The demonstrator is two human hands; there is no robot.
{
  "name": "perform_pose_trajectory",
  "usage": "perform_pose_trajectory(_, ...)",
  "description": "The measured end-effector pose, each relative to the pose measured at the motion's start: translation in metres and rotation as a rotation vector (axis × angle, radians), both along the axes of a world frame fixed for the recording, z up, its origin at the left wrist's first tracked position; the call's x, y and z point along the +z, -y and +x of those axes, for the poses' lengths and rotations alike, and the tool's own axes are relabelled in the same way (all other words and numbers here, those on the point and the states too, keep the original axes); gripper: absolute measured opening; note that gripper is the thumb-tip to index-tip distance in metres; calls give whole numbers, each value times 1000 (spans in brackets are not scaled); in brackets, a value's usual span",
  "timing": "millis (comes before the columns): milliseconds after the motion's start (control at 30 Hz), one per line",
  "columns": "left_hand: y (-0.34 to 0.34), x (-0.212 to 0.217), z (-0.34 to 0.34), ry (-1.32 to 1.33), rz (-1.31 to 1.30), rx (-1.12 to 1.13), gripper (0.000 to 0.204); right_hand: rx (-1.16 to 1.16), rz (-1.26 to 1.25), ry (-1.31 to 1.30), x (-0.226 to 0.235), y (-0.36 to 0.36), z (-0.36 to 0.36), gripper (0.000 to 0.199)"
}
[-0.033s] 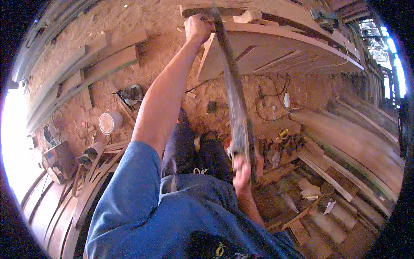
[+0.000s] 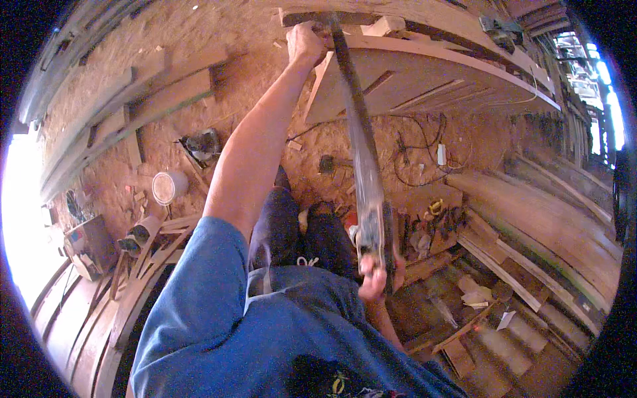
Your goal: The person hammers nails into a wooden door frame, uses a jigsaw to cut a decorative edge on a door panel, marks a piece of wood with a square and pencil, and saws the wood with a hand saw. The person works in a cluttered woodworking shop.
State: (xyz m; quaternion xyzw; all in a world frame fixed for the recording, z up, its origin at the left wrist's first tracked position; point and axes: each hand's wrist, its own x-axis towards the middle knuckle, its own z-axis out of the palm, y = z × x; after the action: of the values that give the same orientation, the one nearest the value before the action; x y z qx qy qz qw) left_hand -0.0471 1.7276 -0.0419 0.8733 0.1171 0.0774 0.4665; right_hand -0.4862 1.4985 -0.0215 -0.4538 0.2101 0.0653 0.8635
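your right hand (image 2: 375,277) clamped on handle of long steel handsaw (image 2: 361,142), blade blurred, running far toward pale wooden board (image 2: 424,73) on tabletop. left hand (image 2: 304,41) closed on board's far-left edge. step looks mid-cut; next stroke needs board pinned steady, blade straight.

No screens or signs show anywhere in this workshop view, and no label can be made out. The only thing that might be a package is a small white upright box-like object (image 2: 441,154) on the sawdust floor (image 2: 199,40), beside the black cables under the wooden frame; it is too small to tell for certain. A round white container (image 2: 168,187) stands on the floor to the left, plain, with no visible label.
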Motion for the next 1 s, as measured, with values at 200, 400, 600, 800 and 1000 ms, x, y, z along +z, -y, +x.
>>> perform_pose_trajectory(200, -10, 1, 10, 20, 17, -31, 35, 39, -541, 5, 7, -27, 52, 64)
perform_pose_trajectory(400, -5, -1, 10, 32, 6, 2, 36, 23, -567, 249, 25, -45, 11, 47)
perform_pose_trajectory(600, -8, 3, 12, -23, 103, -42, 32, -88, -911, 301, 20, -56, 62, 30)
perform_pose_trajectory(800, -3, 5, 10, 25, 46, 55, 23, -66, -638, 461, 11, -41, 19, 25)
perform_pose_trajectory(1000, -6, 9, 6, 5, 66, -2, 21, -83, -885, 265, 27, -51, 69, 31)
